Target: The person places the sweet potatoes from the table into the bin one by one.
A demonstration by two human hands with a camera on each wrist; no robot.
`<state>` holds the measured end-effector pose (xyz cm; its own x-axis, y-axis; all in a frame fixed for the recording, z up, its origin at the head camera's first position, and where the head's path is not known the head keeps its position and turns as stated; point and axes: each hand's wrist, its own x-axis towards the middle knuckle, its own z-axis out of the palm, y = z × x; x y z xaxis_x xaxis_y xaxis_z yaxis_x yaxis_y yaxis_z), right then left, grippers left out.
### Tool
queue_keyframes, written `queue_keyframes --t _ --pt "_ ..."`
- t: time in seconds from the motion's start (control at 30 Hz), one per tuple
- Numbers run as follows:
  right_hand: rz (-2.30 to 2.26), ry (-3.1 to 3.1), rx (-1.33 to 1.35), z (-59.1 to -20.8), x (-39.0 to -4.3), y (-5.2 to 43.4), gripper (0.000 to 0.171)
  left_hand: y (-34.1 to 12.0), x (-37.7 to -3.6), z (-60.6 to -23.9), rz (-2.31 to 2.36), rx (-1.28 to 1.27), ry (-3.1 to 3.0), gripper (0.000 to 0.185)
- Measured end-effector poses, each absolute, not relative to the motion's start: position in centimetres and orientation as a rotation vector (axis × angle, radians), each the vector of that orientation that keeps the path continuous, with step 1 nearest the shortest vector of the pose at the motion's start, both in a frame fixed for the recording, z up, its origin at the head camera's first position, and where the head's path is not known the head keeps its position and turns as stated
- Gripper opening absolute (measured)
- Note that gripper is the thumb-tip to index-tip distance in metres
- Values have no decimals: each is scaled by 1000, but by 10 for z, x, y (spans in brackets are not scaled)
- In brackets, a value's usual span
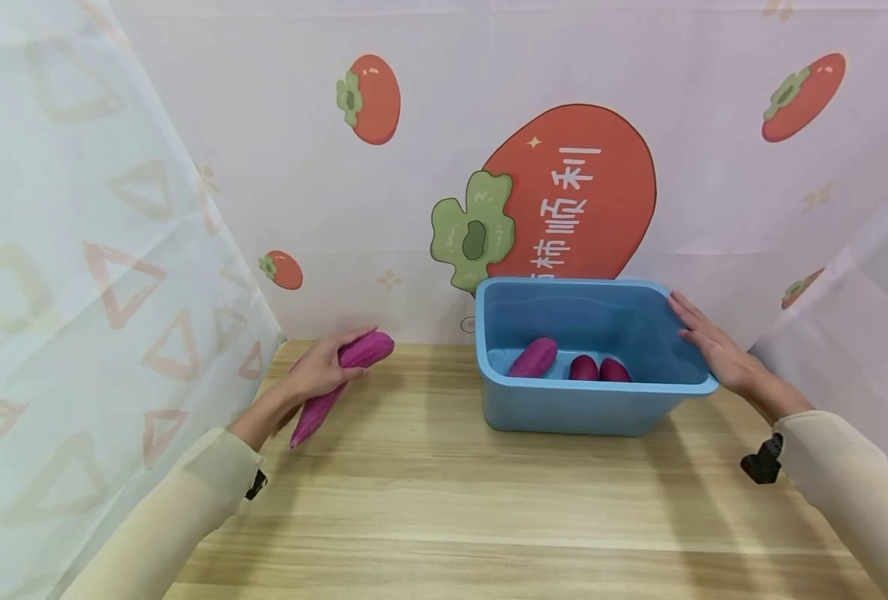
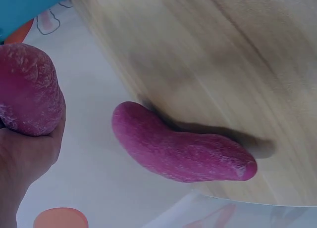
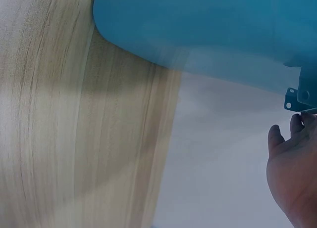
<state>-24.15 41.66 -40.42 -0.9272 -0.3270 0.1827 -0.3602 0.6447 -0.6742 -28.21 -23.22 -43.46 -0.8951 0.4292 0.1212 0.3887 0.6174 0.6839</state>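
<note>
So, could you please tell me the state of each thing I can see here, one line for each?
Left hand: grips one purple sweet potato.
Second purple sweet potato: lying on the wooden table, beside the left hand.
Blue plastic bin: upright, open, no lid.
Three purple sweet potatoes: lying inside the bin.
Right hand: fingers straight, resting on the bin's right rim.

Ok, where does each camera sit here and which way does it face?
Head: faces forward and down at the table; left hand, right hand, sleeves show.
Left wrist: faces its held sweet potato and a second sweet potato; palm shows.
Right wrist: faces the blue bin; fingers show.
Shared: head and right wrist both see the blue bin.
</note>
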Motion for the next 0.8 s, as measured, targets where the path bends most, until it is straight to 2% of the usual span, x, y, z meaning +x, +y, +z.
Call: queue_keyframes --t 0.8 --pt "1184 -2797 589 -406 -243 419 58 -211 -287 -407 1143 788 2806 76"
